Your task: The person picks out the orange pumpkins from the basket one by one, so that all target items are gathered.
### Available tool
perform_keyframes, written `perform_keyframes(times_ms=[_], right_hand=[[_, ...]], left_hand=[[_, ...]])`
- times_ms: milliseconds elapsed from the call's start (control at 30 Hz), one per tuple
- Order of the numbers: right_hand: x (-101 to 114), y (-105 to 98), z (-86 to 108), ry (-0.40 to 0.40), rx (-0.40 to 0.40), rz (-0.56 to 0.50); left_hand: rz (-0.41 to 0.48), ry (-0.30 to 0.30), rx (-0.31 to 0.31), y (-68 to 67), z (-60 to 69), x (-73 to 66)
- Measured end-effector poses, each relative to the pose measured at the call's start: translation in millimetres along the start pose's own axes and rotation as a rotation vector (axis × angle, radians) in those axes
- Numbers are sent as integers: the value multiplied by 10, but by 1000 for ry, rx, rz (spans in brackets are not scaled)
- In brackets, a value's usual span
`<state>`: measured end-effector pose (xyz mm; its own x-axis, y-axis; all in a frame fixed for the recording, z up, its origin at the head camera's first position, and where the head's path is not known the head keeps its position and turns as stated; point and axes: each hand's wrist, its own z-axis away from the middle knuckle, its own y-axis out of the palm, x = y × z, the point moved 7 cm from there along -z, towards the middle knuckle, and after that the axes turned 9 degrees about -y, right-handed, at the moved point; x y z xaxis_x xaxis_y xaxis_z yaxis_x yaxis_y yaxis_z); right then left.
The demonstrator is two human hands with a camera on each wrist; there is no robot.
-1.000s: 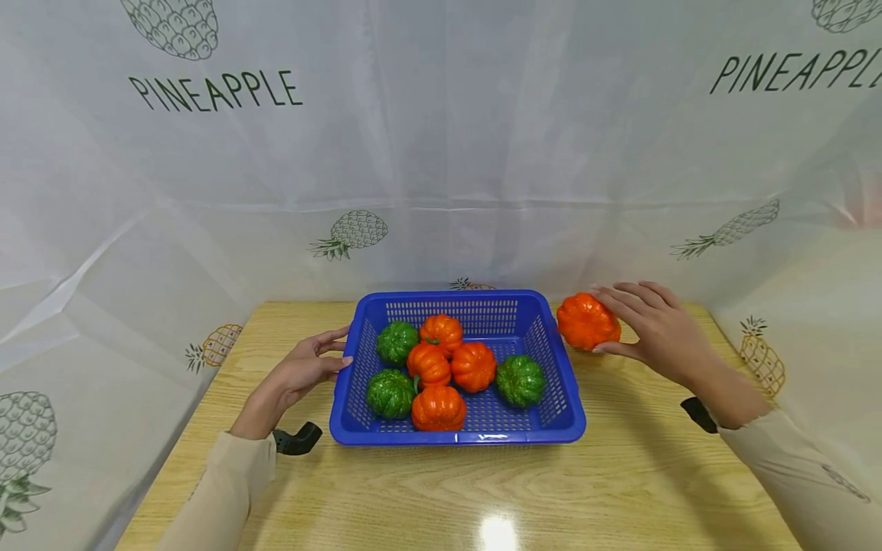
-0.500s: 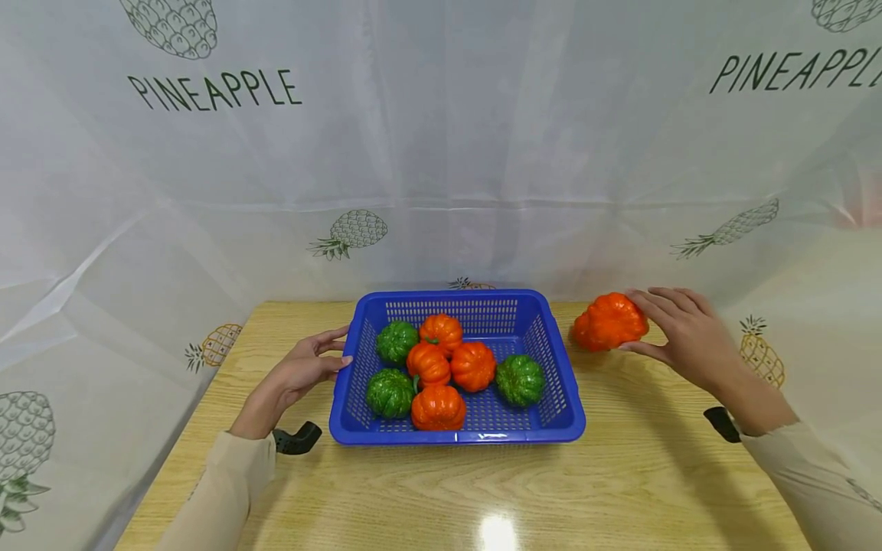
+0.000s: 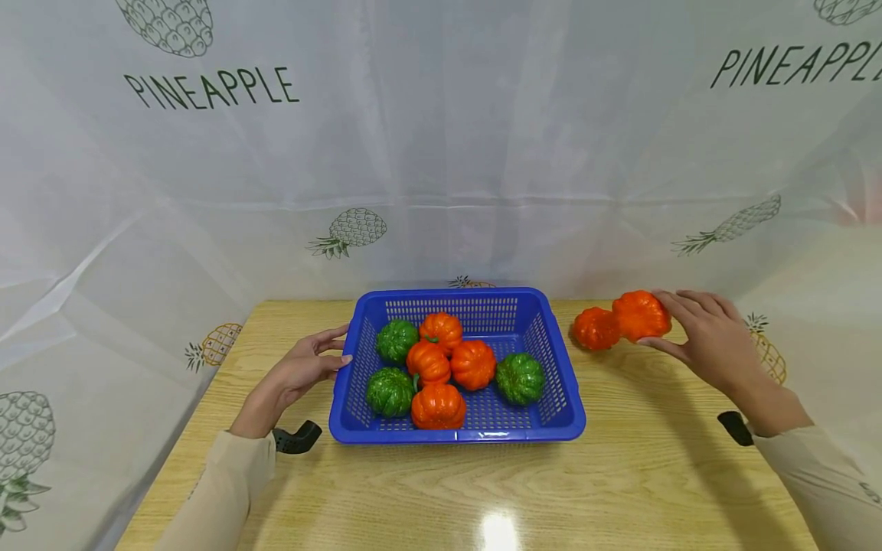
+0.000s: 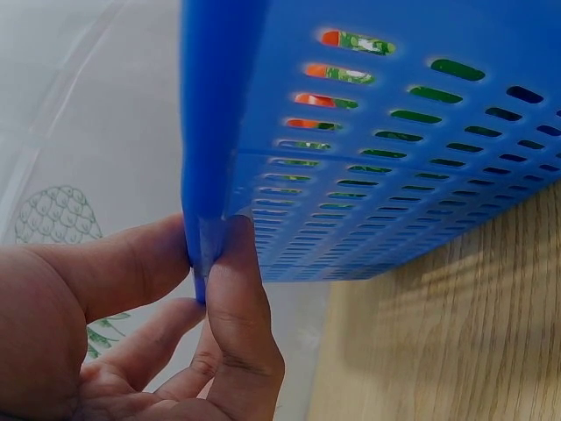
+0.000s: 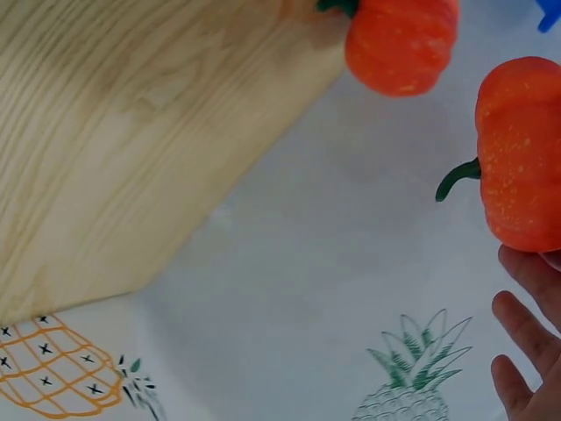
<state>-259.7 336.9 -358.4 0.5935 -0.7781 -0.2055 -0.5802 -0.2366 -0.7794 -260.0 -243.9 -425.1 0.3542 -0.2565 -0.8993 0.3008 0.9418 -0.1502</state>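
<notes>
Pumpkin, bright orange, round, ribbed, plastic-looking, is gripped by thumb and fingertips of right hand, right of the basket, apparently off the wood-grain table; second orange ribbed pumpkin near it, gap visible from right wrist. Left hand pinches rim of rectangular blue plastic basket. Best handling: spread fingertips across ribs, firm but gentle, glossy skin may slip; avoid bumping neighbour; brace basket lightly. Basket walls slotted; inside, mottled green round pumpkins and shiny orange lobed pumpkins. Held one has curved green stem.
</notes>
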Motion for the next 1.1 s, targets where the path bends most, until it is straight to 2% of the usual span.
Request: perform_keyframes(times_ms=[300,467,667,900,1100], right_hand=[[-149,65,136,111,69,-9],[-206,105,199,131,102,3],[-261,202,280,178,200,9],[-295,303,322,206,227,8],[-337,440,364,249,291,-6]], left_hand=[[3,10,5,17,2,-22],[4,8,5,26,9,-26],[7,2,-5,12,-10,-12],[2,2,-7,5,-22,3],[2,2,-7,5,-21,4]])
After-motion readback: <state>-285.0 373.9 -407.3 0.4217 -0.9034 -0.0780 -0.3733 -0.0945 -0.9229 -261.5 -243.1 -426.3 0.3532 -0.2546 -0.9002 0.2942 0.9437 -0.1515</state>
